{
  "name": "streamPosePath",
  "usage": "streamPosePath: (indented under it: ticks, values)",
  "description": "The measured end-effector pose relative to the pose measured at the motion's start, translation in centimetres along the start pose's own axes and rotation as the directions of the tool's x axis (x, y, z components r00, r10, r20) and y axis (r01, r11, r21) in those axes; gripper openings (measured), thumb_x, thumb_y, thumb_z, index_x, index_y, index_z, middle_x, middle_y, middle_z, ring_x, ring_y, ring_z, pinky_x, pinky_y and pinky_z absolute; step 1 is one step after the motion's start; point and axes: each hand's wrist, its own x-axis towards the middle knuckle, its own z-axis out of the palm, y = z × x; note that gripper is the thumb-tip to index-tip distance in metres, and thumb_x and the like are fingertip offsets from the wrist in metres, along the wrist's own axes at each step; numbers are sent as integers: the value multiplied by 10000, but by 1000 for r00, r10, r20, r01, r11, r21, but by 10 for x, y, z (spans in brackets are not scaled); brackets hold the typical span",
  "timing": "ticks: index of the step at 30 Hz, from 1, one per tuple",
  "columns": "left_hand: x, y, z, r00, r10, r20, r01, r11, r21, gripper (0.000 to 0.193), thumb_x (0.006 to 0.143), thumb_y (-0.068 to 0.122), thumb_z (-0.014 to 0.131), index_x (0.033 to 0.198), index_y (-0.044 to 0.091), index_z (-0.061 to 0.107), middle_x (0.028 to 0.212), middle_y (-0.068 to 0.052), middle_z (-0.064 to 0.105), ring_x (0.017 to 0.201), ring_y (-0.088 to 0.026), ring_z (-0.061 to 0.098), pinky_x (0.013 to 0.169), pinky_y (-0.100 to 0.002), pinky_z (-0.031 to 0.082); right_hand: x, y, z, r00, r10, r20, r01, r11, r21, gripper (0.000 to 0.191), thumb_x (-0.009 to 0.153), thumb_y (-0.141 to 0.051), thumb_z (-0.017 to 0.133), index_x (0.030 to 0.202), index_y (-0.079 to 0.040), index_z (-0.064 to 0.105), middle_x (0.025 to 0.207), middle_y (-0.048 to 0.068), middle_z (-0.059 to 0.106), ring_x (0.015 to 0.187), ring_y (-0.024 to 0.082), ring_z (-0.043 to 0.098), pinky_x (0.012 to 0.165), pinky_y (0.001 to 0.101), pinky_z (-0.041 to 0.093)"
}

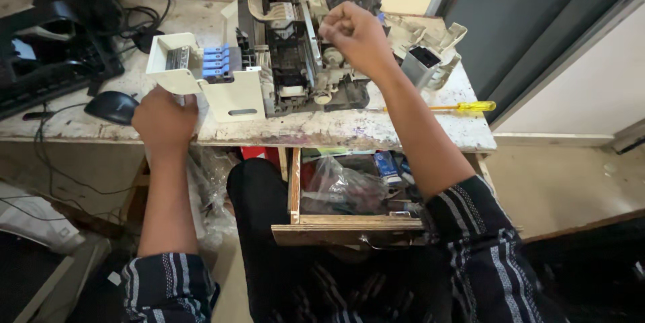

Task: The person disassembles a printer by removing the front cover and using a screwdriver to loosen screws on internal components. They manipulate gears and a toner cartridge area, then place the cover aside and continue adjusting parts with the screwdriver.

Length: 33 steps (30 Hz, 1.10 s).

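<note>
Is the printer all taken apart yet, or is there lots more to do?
Partly. The printer has its cover off, so the insides show, and a grey piece sits loose beside it. Now the left hand steadies the front corner while the right hand is closed over the middle. The main frame is in one piece. The screwdriver lies unused.

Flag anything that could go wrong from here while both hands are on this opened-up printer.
1. The printer has its side panel swung out near the table's front edge, where the left hand steadies it; a tug could tip it off.
2. The right hand is closed above exposed inner parts; thin plastic pieces might snap.
3. The yellow-handled screwdriver lies near the table edge above the open drawer and could roll off.
</note>
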Motion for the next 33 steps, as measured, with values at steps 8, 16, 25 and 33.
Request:
streamPosePath:
  ticks: [8, 16, 25, 33]
  values:
    - [2, 0, 1, 1000, -25, 9, 25, 999, 36, 311, 894, 351, 805, 904, 53, 718, 829, -189, 714, 755, -423, 696, 669, -534, 542, 13, -13, 2, 999, 45, 17, -43, 992, -118, 283, 828, -131, 840, 1076, -40, 739, 792, -14, 762, 693, 43, 667, 673, 236, 536]
    - [1, -7, 5, 998, -35, 46, 35, 999, -7, 307, 893, 341, 794, 940, 45, 727, 832, -193, 718, 768, -425, 698, 678, -537, 543, 24, -11, 16, 996, 78, 35, -75, 994, -74, 46, 903, -54, 763, 941, -31, 752, 809, -3, 750, 718, 37, 646, 658, 238, 527]
    - [0, -11, 9, 1000, -16, -8, 16, 1000, 17, 299, 917, 355, 799, 945, 65, 734, 829, -183, 719, 763, -425, 694, 667, -534, 540, 3, -7, 6, 1000, -12, -13, 12, 1000, 14, 57, 964, -43, 744, 983, -29, 692, 849, -21, 701, 748, 30, 598, 665, 217, 489]
    - [-5, -13, 9, 991, 102, -86, -102, 995, 12, 262, 904, 327, 814, 974, 86, 737, 871, -158, 723, 785, -404, 698, 667, -513, 543, -34, 6, -4, 997, 29, 66, -52, 929, 366, 60, 1019, -51, 613, 1057, -70, 570, 939, -18, 734, 834, 42, 676, 734, 234, 537]
